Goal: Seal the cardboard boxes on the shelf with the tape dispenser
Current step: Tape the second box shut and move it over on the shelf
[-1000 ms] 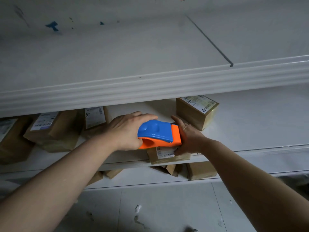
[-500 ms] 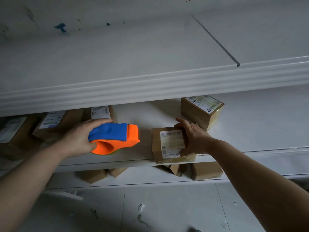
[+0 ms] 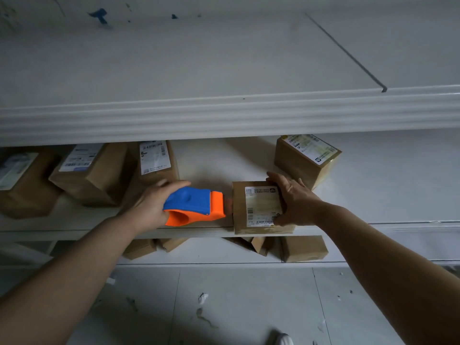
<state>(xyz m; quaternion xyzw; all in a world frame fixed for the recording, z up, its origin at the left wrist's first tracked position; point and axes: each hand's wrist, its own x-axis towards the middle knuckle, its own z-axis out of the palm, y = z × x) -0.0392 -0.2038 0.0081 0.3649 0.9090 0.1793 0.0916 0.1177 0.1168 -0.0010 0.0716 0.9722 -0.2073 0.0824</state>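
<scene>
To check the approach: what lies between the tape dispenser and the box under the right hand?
Between tape dispenser and cardboard box, the head view shows only a narrow gap, with a small brownish strip, perhaps tape, in it.

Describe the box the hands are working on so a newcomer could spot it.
Look at the middle white shelf, at its front edge. The small cardboard box lies there flat, label up, between the orange-and-blue tape dispenser and the right hand holding it. Its neighbours sit further back, untouched.
</scene>
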